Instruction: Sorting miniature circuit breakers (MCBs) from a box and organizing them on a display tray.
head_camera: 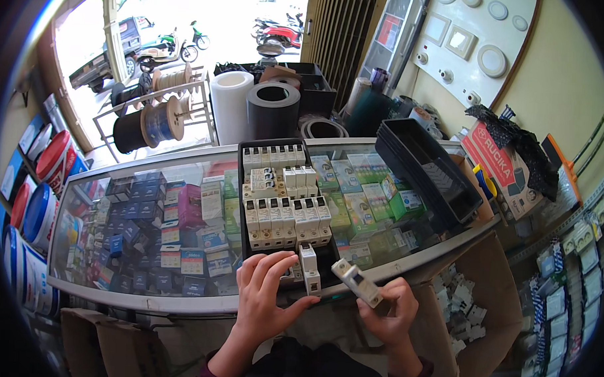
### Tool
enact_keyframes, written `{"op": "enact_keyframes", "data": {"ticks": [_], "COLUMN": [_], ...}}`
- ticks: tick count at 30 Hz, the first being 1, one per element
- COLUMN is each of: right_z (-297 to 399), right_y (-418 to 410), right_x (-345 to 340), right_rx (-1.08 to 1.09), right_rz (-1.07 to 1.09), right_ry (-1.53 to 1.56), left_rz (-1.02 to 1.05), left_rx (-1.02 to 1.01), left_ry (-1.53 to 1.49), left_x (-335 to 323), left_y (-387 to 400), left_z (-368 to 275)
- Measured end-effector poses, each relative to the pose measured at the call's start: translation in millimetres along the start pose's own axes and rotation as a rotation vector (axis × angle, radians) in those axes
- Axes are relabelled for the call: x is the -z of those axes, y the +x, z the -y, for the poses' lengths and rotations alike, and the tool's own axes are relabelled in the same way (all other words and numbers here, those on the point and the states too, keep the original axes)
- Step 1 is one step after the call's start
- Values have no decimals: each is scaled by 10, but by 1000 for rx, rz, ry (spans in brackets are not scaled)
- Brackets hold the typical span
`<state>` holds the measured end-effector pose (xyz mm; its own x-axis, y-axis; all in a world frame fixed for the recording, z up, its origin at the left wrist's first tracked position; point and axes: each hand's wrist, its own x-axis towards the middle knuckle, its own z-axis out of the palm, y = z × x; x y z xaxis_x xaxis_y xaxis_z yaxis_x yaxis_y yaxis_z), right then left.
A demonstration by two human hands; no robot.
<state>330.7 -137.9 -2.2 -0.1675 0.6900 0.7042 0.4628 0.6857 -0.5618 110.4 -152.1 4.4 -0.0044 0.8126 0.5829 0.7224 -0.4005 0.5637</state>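
A white miniature circuit breaker (pixel 354 280) is pinched between the thumb and fingers of my right hand (pixel 392 311), tilted over the counter's front edge. My left hand (pixel 268 292) is spread at the near end of a black plastic tray (pixel 240 186). Its fingers and thumb are apart around a single breaker (pixel 309 268) standing at the tray's near end; whether they touch it I cannot tell. Behind it, rows of white breakers (pixel 276 220) fill the tray, most with black switches. The left hand partly covers something pale in the tray's near corner.
The tray rests on a glass display counter (pixel 143 305) with boxed goods inside. Stacked black trays (pixel 427 173) lean at the right, beside a carton (pixel 502 165). An open cardboard box (pixel 497 305) of small white parts stands below right. Large rolls (pixel 272 112) stand behind the counter.
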Motion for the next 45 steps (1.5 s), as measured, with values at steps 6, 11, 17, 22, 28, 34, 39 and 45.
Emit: {"op": "enact_keyframes", "data": {"ticks": [6, 11, 17, 22, 28, 34, 39, 45], "right_z": [152, 194, 288, 237, 276, 204, 166, 65], "right_y": [144, 211, 338, 437, 483, 494, 642, 600], "right_x": [-170, -307, -400, -329, -347, -318, -188, -210], "right_rx": [-320, -325, -375, -491, -508, -545, -521, -459], "right_rz": [-13, 22, 178, 343, 457, 505, 714, 718], "right_ry": [169, 101, -43, 199, 213, 312, 198, 197], "left_rz": [95, 136, 163, 171, 176, 187, 197, 216], "left_rx": [-15, 27, 17, 20, 20, 27, 21, -6], "left_ry": [63, 72, 90, 72, 80, 84, 74, 37], "left_x": [28, 34, 19, 20, 30, 22, 33, 33], "left_y": [45, 53, 59, 60, 80, 63, 75, 67], "left_z": [16, 11, 43, 74, 61, 50, 52, 81]}}
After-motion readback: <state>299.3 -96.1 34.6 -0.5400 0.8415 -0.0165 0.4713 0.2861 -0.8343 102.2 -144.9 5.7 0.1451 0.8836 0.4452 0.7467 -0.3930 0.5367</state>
